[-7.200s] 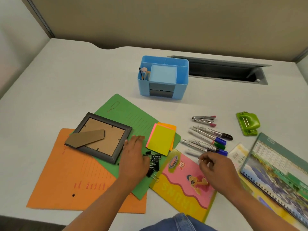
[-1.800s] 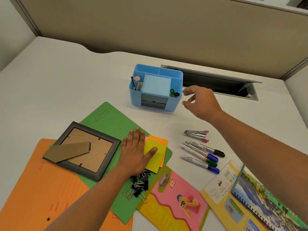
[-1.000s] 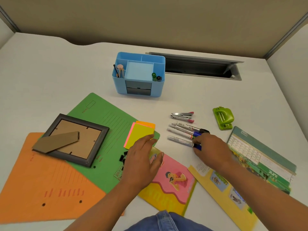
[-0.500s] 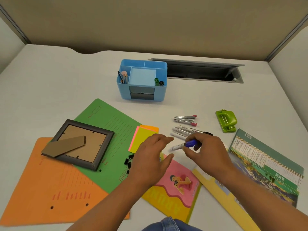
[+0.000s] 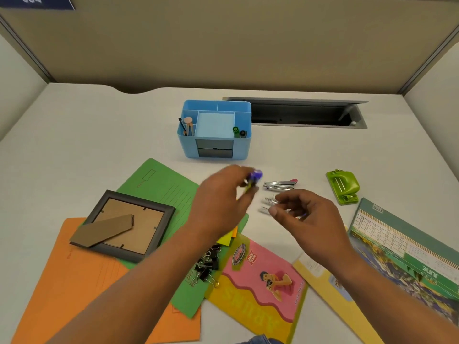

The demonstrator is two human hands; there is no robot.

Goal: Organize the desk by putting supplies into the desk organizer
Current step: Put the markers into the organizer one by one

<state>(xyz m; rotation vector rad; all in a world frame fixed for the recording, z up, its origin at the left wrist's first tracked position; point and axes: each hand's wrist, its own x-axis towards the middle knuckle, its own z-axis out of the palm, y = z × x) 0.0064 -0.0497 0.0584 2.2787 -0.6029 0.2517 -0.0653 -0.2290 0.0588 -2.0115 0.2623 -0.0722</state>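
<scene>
Half a second ago your right hand [image 5: 308, 219] pinched the purple-capped marker [image 5: 253, 180] low over the pens; now your left hand [image 5: 218, 207] has it, fingers closed round the barrel, cap pointing toward the far edge of the bench [image 5: 99, 135], lifted and blurred just short of the organizer [image 5: 214, 131]; your right hand hangs with fingers loosely spread and holding nothing, above the remaining markers [image 5: 269, 204], which it partly hides. The blue organizer stands near the middle of the far edge, beside the cable tray slot [image 5: 298, 112]; its left front compartment holds a few pencils [image 5: 187, 125]; the centre holds a pale blue note pad [image 5: 214, 124]; the right front compartment holds a green marker [image 5: 236, 131] and a black one [image 5: 243, 133], both upright; the rear compartments look bare. The stapler [image 5: 280, 185] lies just beyond your right hand; the green hole punch [image 5: 344, 187] sits toward the right edge; binder clips [image 5: 207, 263] lie heaped under your left forearm.
</scene>
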